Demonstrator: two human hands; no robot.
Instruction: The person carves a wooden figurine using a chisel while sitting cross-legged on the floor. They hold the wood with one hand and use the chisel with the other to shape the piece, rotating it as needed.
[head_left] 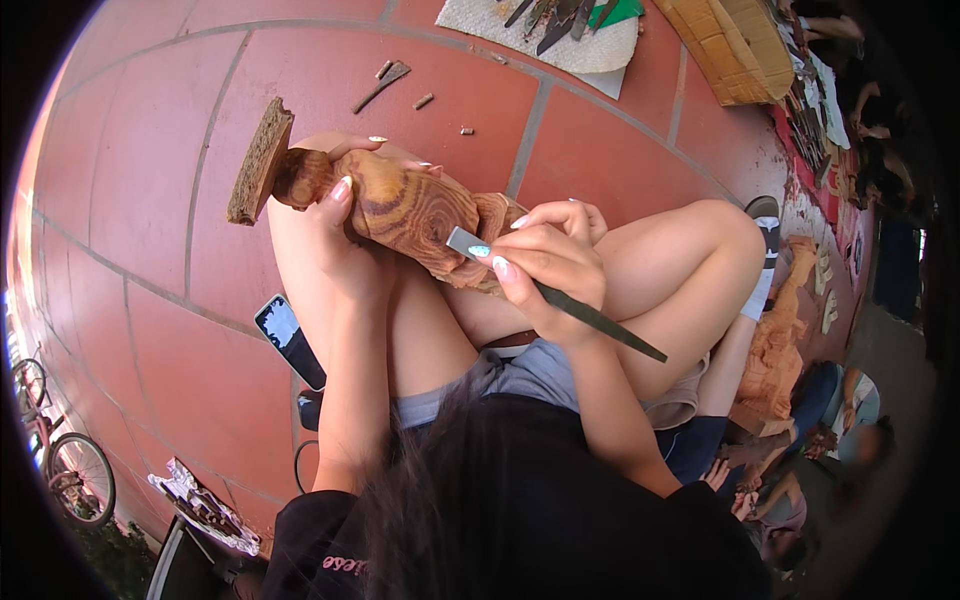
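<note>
A carved wooden figure with swirling brown grain lies across my knees, its flat rough base pointing left. My left hand wraps around the figure near the base. My right hand grips a slim metal chisel, whose flat tip rests against the figure's right part. The chisel's dark handle sticks out to the lower right over my thigh.
A dark phone lies on the red floor tiles by my left leg. Wood chips lie beyond. A white cloth with carving tools and a woven basket sit at the top. Another carving and people are at right.
</note>
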